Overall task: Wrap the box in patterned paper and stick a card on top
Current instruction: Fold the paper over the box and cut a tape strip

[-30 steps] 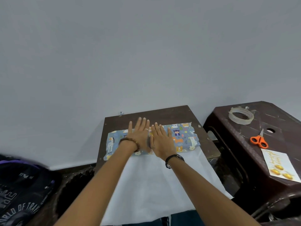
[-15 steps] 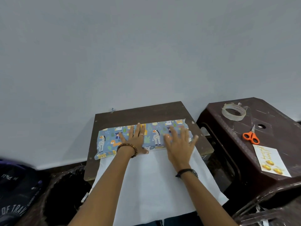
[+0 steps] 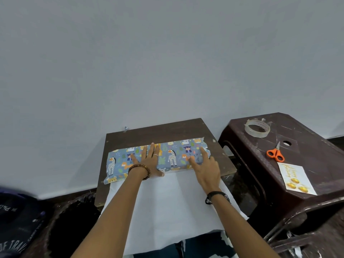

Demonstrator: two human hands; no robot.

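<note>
The blue animal-print wrapping paper lies folded over what is presumably the box, a long low bundle on the dark brown wooden counter, its long axis running left to right across both grips. The left hand presses flat on the bundle's middle-left, fingers straight and spread, holding nothing. The right hand presses flat on the right end, fingers also straight, its tips near the torn right edge of the print. The white underside of the paper trails from under both wrists toward the person's lap.

The right end is nearer the right grip, so that hand is best placed to crease or fold it. To the right of that hand, well apart on the dark plastic stool, wait the clear tape roll, the orange-handled scissors and the white greeting card with gold lettering.

Against a second ago, the hands were side by side at the centre; now they are spread apart, the right one having slid out along the bundle.
</note>
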